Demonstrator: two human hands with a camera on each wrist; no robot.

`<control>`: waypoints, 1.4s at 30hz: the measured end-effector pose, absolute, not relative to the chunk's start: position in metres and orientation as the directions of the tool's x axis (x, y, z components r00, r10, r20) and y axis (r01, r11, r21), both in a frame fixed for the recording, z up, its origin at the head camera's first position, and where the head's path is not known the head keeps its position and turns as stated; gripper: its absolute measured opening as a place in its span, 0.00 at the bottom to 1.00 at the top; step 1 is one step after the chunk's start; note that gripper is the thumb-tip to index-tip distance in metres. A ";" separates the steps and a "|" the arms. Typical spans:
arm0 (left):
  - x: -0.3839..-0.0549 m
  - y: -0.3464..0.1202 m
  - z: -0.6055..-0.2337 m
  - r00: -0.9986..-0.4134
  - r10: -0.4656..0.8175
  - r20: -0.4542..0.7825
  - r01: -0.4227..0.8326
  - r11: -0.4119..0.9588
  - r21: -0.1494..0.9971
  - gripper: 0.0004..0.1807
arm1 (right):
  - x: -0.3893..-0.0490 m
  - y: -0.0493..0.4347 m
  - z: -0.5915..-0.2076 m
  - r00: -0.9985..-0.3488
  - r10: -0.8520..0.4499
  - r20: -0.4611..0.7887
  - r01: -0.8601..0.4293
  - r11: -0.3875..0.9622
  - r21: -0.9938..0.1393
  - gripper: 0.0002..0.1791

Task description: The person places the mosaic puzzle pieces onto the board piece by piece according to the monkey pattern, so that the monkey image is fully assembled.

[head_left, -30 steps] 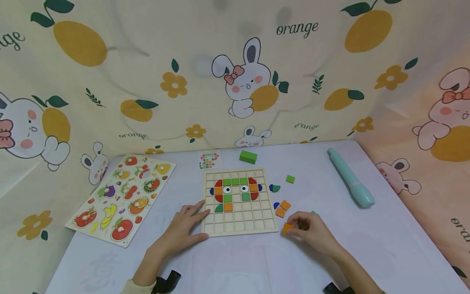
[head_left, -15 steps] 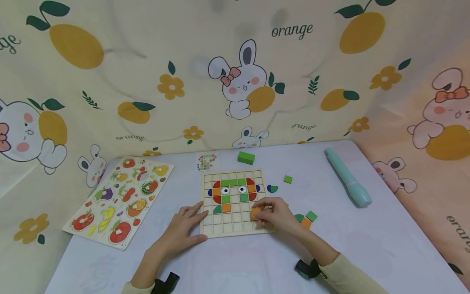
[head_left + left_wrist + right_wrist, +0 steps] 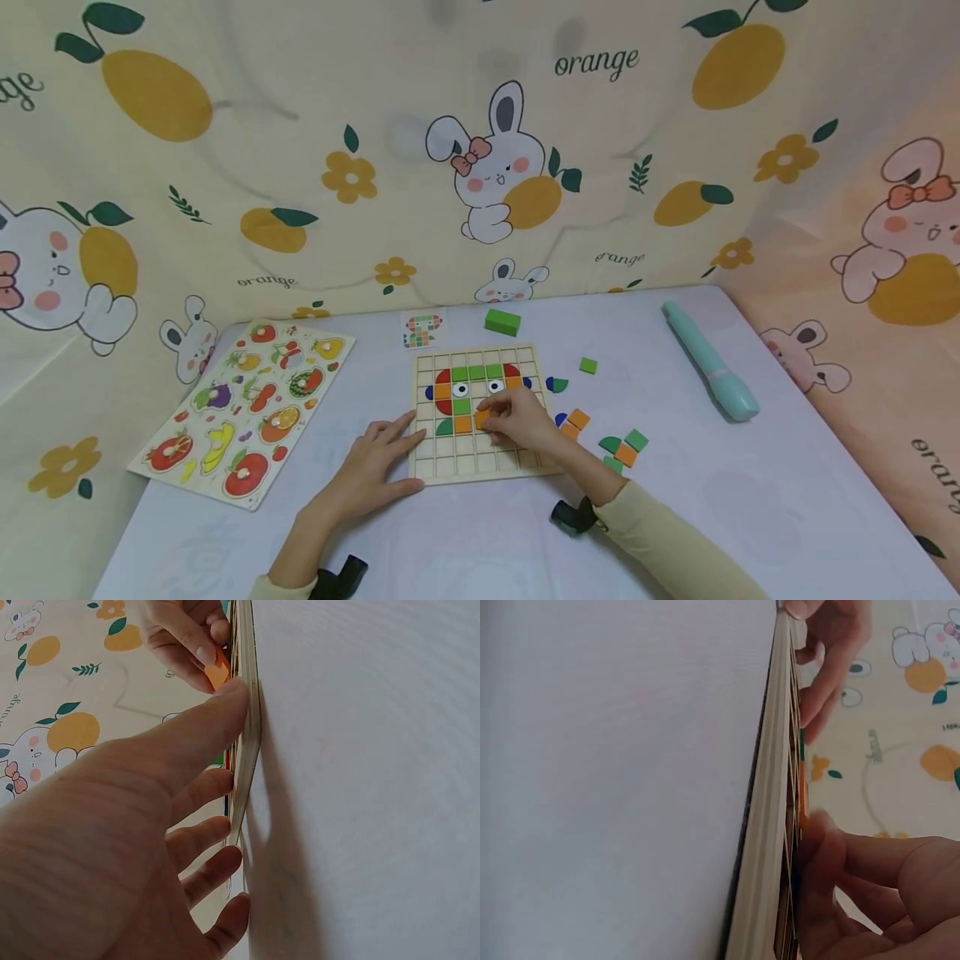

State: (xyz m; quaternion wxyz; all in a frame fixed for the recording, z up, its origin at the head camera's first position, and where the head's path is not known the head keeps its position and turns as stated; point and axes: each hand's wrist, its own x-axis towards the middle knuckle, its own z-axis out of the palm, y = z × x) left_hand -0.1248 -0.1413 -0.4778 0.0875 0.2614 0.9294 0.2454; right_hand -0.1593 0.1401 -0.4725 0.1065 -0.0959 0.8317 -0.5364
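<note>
A wooden grid board lies on the table with several coloured pieces set in its cells: red quarter-rounds, green and orange squares, and two eye tiles. My right hand pinches an orange square tile over the board, just right of an orange square set in the grid. In the left wrist view, the pinched orange tile is tilted between thumb and finger. My left hand rests beside the board's left edge, fingers spread, thumb and fingertips against it. The right hand hides some cells.
Loose pieces lie right of the board, among them orange squares, a green square and a green quarter-round. Behind are a pattern card and a green block. A fruit puzzle board lies left, a teal cylinder right.
My right hand has picked up the orange tile from the table right of the board and carried it left over the grid. The left hand stays at the board's edge.
</note>
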 end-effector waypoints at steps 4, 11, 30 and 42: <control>-0.125 -0.141 -0.477 -0.849 0.527 -0.038 0.440 0.745 0.501 0.39 | -0.159 0.138 -0.472 -0.957 -0.287 -0.042 -0.108 0.487 -0.867 0.09; -0.124 -0.139 -0.476 -0.851 0.524 -0.029 0.440 0.743 0.503 0.38 | -0.157 0.135 -0.471 -0.954 -0.298 -0.034 -0.161 0.604 -0.781 0.09; -0.124 -0.140 -0.477 -0.849 0.527 -0.028 0.441 0.739 0.509 0.38 | -0.154 0.132 -0.470 -0.960 -0.280 0.010 -0.194 0.641 -0.743 0.06; -0.124 -0.140 -0.476 -0.847 0.532 -0.028 0.444 0.734 0.513 0.38 | -0.151 0.187 -0.449 -0.990 -0.135 0.026 -0.108 0.651 -0.751 0.06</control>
